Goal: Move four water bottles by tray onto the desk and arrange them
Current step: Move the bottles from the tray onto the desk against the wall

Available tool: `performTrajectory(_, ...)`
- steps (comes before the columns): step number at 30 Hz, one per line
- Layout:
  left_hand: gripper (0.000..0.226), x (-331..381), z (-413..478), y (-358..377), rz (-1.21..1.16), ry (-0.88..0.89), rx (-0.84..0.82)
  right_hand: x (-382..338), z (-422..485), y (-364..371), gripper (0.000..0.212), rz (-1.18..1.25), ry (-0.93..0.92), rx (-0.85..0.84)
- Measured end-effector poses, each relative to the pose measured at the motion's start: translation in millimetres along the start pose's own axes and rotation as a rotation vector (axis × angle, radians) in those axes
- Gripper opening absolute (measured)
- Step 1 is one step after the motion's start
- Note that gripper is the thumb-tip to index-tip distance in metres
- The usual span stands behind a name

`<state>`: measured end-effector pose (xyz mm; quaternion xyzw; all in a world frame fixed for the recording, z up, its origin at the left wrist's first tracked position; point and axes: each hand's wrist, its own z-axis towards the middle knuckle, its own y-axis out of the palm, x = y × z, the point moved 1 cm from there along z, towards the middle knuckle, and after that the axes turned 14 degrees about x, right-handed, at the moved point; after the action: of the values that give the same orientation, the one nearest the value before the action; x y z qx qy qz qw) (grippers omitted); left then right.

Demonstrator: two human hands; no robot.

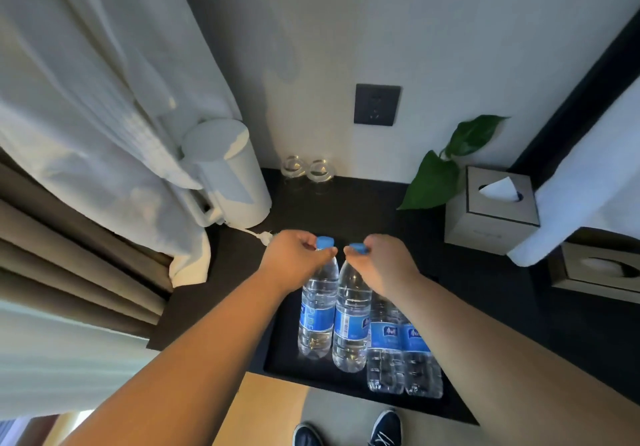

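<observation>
A black tray (277,359) rests on the dark desk (485,289) at its front edge. Several clear water bottles with blue labels are at the tray. My left hand (294,258) grips the blue-capped neck of the left bottle (318,310). My right hand (384,262) grips the cap of the bottle beside it (351,324). Both bottles are upright with their bases at the tray's left part. Two more bottles (403,359) stand at the tray's right side, their tops hidden under my right forearm.
A white kettle (228,175) with its cord stands at the back left beside white curtains (86,99). Two glasses (308,170) sit by the wall under a socket. A leafy plant (436,179) and a tissue box (495,203) stand at the right.
</observation>
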<state>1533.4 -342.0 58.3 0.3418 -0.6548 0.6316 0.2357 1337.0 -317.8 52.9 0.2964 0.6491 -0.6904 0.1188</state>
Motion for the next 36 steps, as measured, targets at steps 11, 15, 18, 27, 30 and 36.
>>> performTrajectory(11,0.038,51.2,11.5,-17.1,0.075,0.133,0.208,-15.2,25.5,-49.6,0.041,0.137,-0.12,0.111)
performTrajectory(15,0.037,67.3,30.5,-19.6,0.063,0.182,0.26,-23.9,42.6,-64.4,0.039,0.104,-0.192,0.195)
performTrajectory(18,0.032,76.9,49.4,-20.6,0.058,0.199,0.26,-28.9,61.4,-68.1,0.04,0.066,-0.244,0.247)
performTrajectory(27,0.024,106.9,119.1,-9.5,0.1,0.293,0.212,-43.4,113.5,-76.5,0.034,-0.049,-0.388,0.358)
performTrajectory(30,0.024,114.4,144.4,-4.1,0.105,0.318,0.211,-43.4,133.8,-76.3,0.031,-0.143,-0.377,0.335)
performTrajectory(36,0.022,124.9,179.1,13.7,0.074,0.381,0.211,-37.7,162.3,-68.4,0.025,-0.115,-0.289,0.327)
